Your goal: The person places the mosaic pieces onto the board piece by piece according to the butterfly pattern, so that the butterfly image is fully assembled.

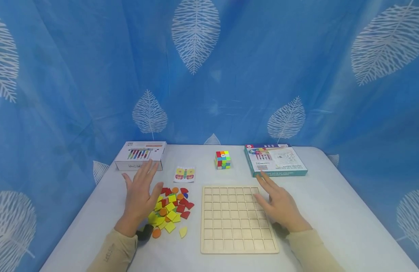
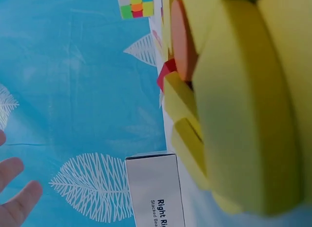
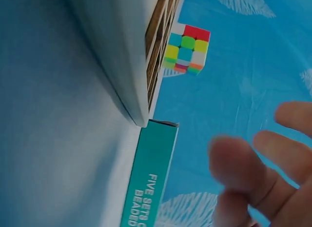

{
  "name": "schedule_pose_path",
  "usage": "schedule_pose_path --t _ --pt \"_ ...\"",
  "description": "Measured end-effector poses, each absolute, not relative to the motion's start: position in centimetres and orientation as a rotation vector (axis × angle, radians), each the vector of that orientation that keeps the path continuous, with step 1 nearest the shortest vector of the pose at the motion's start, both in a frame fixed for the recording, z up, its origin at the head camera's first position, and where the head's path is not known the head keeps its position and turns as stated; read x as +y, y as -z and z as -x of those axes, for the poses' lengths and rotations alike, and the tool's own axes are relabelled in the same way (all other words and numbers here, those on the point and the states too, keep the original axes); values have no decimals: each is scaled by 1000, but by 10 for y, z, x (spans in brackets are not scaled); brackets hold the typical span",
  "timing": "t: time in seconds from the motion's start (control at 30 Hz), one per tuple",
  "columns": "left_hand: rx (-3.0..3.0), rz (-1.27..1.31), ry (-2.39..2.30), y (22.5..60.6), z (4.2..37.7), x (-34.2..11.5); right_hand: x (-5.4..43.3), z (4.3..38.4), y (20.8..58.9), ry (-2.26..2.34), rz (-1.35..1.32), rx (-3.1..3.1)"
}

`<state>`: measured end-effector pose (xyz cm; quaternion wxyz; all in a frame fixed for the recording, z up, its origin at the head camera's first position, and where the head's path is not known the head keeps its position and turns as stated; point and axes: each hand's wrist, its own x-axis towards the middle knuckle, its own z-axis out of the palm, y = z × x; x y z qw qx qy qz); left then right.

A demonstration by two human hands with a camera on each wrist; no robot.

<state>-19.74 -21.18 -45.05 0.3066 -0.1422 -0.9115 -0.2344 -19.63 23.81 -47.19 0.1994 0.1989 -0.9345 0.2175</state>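
My left hand (image 1: 141,194), fingers spread, is at the left side of a pile of flat yellow, red and orange pieces (image 1: 171,207). It holds nothing, and its forearm hides part of the pile's near left edge. On the right, my right hand (image 1: 280,204) is over the right edge of a wooden grid board (image 1: 234,221) with fingers extended and nothing held. The board's square cells hold no pieces. Large in the left wrist view are yellow pieces (image 2: 239,110). The right wrist view catches the board's edge (image 3: 117,51) close up.
A pattern card (image 1: 184,174) lies behind the pile. Further back stand a white box (image 1: 141,155) at left, a colour cube (image 1: 223,160) in the middle and a teal-edged box (image 1: 275,160) at right. A blue leaf-print curtain (image 1: 209,94) hangs behind the table.
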Motion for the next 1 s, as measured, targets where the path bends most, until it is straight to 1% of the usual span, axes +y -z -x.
schedule_pose_path --t 0.13,0.33,0.47,0.7,0.9,1.0 --pt "-2405 363 638 454 199 -211 244 201 479 -653 -483 -2703" --pt "-2390 313 657 455 200 -211 253 209 487 -702 -489 -2872" --pt "-2433 229 694 456 197 -211 256 210 488 -721 -492 -2992" --pt "-2520 93 778 456 195 -217 265 212 483 -770 -500 -3016" --pt "-2736 35 810 455 191 -221 265 213 484 -839 -522 -3059" --pt "-2919 93 870 454 188 -217 264 212 484 -842 -509 -3068"
